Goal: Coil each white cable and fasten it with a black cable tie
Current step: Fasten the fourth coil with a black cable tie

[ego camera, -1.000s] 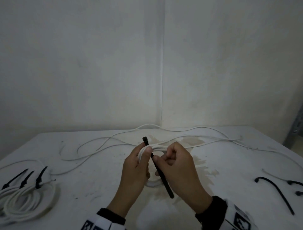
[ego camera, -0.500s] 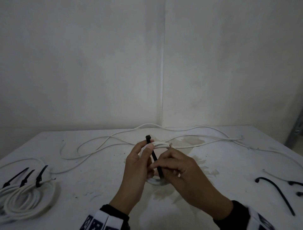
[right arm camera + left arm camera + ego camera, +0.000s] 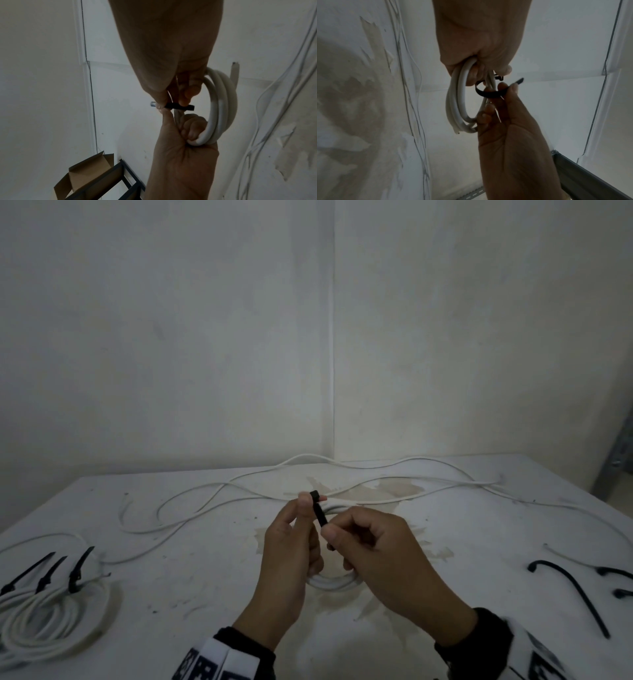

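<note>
- Wrapping the black cable tie round one side of the small white coil is the step in hand; the coil is held up over the middle of the table, between the two hands.
- In the left wrist view the strap curves under the bundled strands, its pointed tail sticking out free to one side and its head up by the left fingertips. The tail is not yet through the head, so I judge this coil wound but not fastened.
- The left hand is clenched on the coil: its lower fingers curl through the loops, while thumb and forefinger pinch the strands near the tie's head.
- The right hand grasps the strap, thumb and forefinger pinched on it below the head; its other fingers are curled, and whether they also touch the coil I cannot tell.
- Done, as far as can be seen: a pile of tied coils lies at the table's left edge, three black tie tails standing up from it.
- Left: at least one long loose cable sprawls across the far side of the table, uncoiled.
- Several spare ties lie at the right, well apart from the hands.
</note>
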Demonstrator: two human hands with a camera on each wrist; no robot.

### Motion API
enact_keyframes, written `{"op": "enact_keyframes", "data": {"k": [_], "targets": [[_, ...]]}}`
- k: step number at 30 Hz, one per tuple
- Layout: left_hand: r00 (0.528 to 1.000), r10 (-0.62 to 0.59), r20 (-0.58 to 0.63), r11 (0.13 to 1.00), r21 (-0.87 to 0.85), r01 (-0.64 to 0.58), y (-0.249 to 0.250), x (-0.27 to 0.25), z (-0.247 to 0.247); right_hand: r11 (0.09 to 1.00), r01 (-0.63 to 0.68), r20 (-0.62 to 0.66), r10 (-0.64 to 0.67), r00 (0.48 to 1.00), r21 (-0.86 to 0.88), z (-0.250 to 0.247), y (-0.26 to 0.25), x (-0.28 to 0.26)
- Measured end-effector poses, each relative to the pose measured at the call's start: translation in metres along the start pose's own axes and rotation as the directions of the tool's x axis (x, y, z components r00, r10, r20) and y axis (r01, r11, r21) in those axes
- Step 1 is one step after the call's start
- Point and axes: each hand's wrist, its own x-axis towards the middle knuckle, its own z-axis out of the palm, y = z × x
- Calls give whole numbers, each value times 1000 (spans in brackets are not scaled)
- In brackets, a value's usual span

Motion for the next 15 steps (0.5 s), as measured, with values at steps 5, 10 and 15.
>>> {"op": "enact_keyframes", "data": {"k": [5, 10, 15], "targets": [[998, -66, -19, 996, -61, 64, 1, -1, 6, 999, -42, -86, 41, 995, -12, 2, -1, 2], [996, -81, -36, 996, -39, 80, -2, -1, 7, 993, -101, -128, 93, 987, -56, 1, 0, 5], [997, -73, -38, 997, -21, 72, -3, 0, 5, 988, -139, -126, 131, 983, -64, 1, 1, 6]]}}
